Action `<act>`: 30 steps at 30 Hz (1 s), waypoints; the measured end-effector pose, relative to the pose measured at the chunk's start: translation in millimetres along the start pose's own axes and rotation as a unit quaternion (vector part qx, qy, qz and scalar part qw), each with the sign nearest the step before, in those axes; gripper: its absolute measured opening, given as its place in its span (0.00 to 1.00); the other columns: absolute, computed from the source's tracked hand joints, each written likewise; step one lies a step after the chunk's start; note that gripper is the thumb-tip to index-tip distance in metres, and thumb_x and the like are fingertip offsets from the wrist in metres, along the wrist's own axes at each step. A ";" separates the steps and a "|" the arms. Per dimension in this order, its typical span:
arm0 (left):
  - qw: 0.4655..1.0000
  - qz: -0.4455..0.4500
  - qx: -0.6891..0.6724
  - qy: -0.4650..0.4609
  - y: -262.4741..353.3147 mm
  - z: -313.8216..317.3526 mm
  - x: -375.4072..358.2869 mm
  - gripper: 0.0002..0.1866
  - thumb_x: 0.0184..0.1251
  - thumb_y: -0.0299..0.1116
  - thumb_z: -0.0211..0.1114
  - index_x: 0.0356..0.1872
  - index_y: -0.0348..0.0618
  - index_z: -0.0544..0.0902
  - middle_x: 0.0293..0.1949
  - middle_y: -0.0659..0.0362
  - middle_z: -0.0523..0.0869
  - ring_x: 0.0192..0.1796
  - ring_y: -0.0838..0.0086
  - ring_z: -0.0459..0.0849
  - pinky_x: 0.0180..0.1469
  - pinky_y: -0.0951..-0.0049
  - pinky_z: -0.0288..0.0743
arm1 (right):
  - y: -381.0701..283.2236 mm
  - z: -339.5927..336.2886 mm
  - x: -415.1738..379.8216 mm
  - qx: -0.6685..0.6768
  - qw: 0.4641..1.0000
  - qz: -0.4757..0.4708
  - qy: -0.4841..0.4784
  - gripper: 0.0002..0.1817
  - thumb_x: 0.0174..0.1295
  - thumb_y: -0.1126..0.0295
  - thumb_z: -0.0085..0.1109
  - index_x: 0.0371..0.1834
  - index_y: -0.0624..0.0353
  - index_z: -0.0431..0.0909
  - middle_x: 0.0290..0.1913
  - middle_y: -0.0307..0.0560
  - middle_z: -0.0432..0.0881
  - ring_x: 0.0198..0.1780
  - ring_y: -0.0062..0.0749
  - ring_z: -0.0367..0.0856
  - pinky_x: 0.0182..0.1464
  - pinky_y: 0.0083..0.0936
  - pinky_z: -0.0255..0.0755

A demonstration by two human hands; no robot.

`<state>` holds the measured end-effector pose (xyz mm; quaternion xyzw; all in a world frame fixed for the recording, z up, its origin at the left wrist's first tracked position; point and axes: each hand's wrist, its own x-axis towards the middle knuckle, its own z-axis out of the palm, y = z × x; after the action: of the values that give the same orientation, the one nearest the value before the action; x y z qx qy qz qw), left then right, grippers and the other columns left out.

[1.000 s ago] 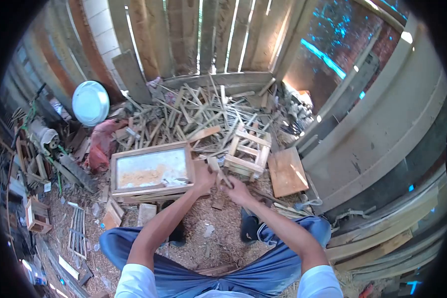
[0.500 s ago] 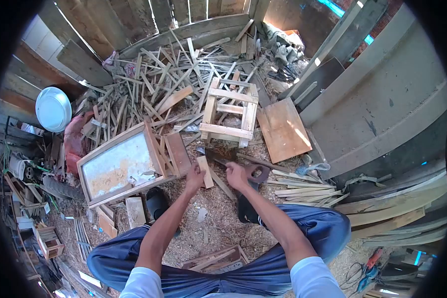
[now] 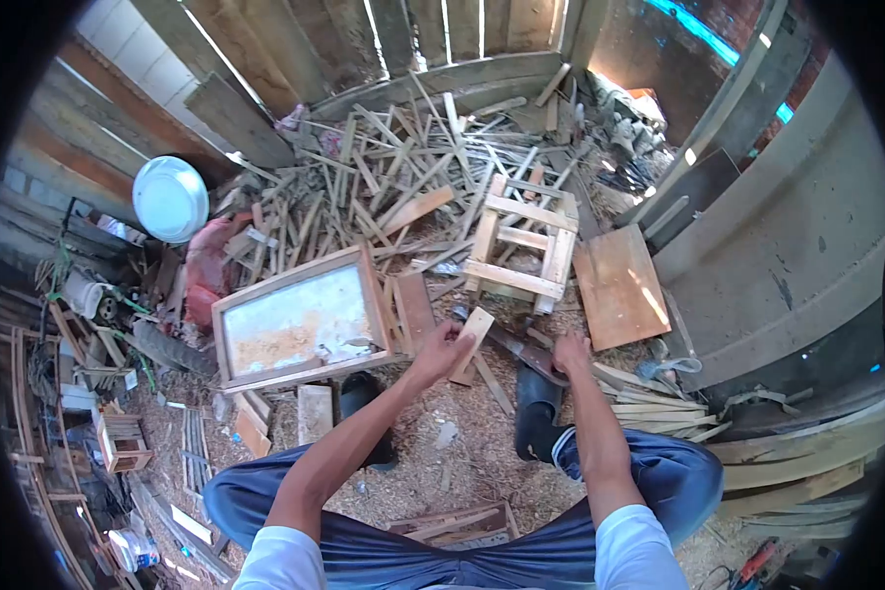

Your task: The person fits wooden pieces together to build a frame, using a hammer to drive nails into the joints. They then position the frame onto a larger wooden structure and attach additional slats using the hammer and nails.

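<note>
My left hand (image 3: 444,352) is closed around a short, pale wooden board (image 3: 474,339), held tilted above the floor between my feet. To its right, my right hand (image 3: 571,352) is closed on the handle end of a handsaw (image 3: 533,354), whose dark blade points up and left toward the board. The blade's tip ends near the board, and whether they touch cannot be made out. Just beyond the saw stands a small wooden stool frame (image 3: 526,239). A reddish-brown board (image 3: 415,307) lies beyond my left hand.
A wood-framed panel (image 3: 300,320) lies at the left, with a round metal basin (image 3: 170,199) behind it. Scrap sticks (image 3: 393,177) are heaped at the back. A flat square board (image 3: 621,287) and cut strips (image 3: 659,405) lie at the right.
The view has shifted, so the surroundings appear further right. My left hand has tilted the board to the right. My right hand has moved away from it, onto the saw's handle end.
</note>
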<state>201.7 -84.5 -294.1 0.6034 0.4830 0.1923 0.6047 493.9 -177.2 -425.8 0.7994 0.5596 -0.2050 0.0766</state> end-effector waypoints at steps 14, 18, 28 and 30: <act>0.906 0.206 0.288 0.232 48.2 -148.9 -115.3 0.20 0.64 0.41 0.69 0.47 0.37 0.73 0.46 0.47 0.78 0.49 0.51 0.79 0.49 0.58 0.73 | -81.3 -102.5 -47.2 -0.048 0.992 -0.027 0.110 0.18 0.69 0.64 0.45 0.51 0.66 0.77 0.50 0.60 0.81 0.44 0.54 0.86 0.44 0.46 0.82; 0.853 0.235 0.403 0.234 24.0 -155.5 -110.7 0.23 0.61 0.44 0.69 0.48 0.38 0.74 0.44 0.49 0.78 0.46 0.53 0.78 0.49 0.57 0.72 | -111.6 -151.4 -78.1 -0.014 0.999 -0.015 0.045 0.20 0.63 0.60 0.56 0.45 0.69 0.81 0.46 0.67 0.83 0.50 0.61 0.83 0.53 0.47 0.78; 0.890 0.235 0.291 0.260 10.4 -153.1 -93.0 0.27 0.50 0.45 0.76 0.49 0.42 0.83 0.45 0.55 0.82 0.51 0.58 0.77 0.55 0.60 0.72 | -215.8 -226.8 -159.6 0.451 0.885 -0.113 -0.012 0.18 0.75 0.53 0.46 0.41 0.59 0.75 0.22 0.39 0.72 0.20 0.25 0.70 0.23 0.25 0.68; 0.898 0.221 0.264 0.275 10.9 -151.7 -95.7 0.26 0.47 0.46 0.77 0.47 0.44 0.85 0.45 0.57 0.83 0.51 0.60 0.77 0.56 0.62 0.73 | -239.8 -208.5 -172.3 0.525 0.839 -0.137 0.026 0.19 0.78 0.53 0.39 0.40 0.55 0.72 0.20 0.30 0.62 0.16 0.13 0.58 0.18 0.15 0.56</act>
<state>37.7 -77.9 -220.9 0.7554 0.5169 0.3447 0.2084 272.4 -165.8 -140.5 0.6399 0.4733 -0.4558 -0.3984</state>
